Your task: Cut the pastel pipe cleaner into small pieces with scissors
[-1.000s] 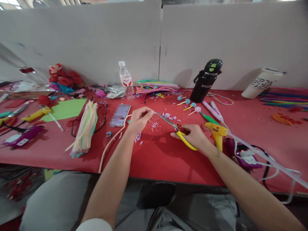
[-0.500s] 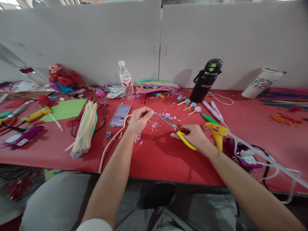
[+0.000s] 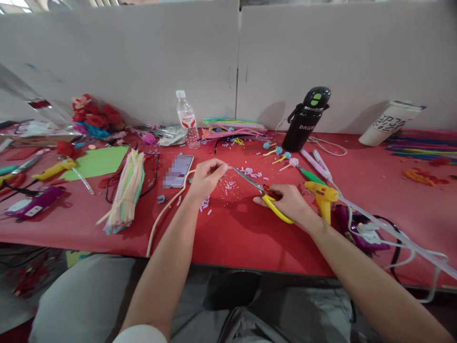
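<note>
Right hand [image 3: 283, 202] grips scissors [image 3: 266, 195] | left fingers [image 3: 222, 167] pinched, contents unclear | yellow glue gun [image 3: 323, 195] beside right wrist

Best open bit of the table [image 3: 243, 247] is the bare red patch by the near edge, right between the forearms; a hand could slide in there pretty easily. Go further in and the scissors [image 3: 277, 210] slant across, with the left hand [image 3: 207, 177] and right hand [image 3: 289, 202] boxing things in. Toward the far edge, the bottle [image 3: 188, 120], pipe cleaner pile [image 3: 233, 131] and black flask [image 3: 301, 128] block the way. There's decent room between flask and cup [image 3: 385, 125], just mind the white cord. Coming from the near edge on the right, the yellow glue gun [image 3: 323, 197] and its long clear stick [image 3: 392, 232] are in the way.
</note>
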The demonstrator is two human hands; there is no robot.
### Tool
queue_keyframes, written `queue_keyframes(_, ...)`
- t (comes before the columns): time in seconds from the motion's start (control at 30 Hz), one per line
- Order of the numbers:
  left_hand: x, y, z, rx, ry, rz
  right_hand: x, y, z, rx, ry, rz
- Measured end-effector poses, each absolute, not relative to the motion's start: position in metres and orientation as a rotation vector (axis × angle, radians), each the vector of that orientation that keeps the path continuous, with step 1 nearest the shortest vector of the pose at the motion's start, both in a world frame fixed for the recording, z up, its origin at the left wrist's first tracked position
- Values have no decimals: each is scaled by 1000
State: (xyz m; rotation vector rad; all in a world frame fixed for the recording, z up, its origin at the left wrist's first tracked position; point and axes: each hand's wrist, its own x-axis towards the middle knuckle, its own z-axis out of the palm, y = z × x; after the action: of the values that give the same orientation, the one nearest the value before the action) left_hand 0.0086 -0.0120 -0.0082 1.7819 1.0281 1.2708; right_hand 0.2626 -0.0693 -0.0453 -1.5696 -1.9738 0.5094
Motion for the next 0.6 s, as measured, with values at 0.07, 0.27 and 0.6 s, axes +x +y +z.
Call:
queue_keyframes(0.07, 9, -13, -8, 1796, 1023, 1272, 262, -69, -45, -1579, -1977, 510)
queue_keyframes(0.27, 9, -13, -7, 1790, 1024, 1266, 261, -70, -42, -1593, -1980, 512)
queue_keyframes(0.6, 8, -11, -9, 1807, 1035, 1262, 263, -69, -43, -1580, -1994, 539)
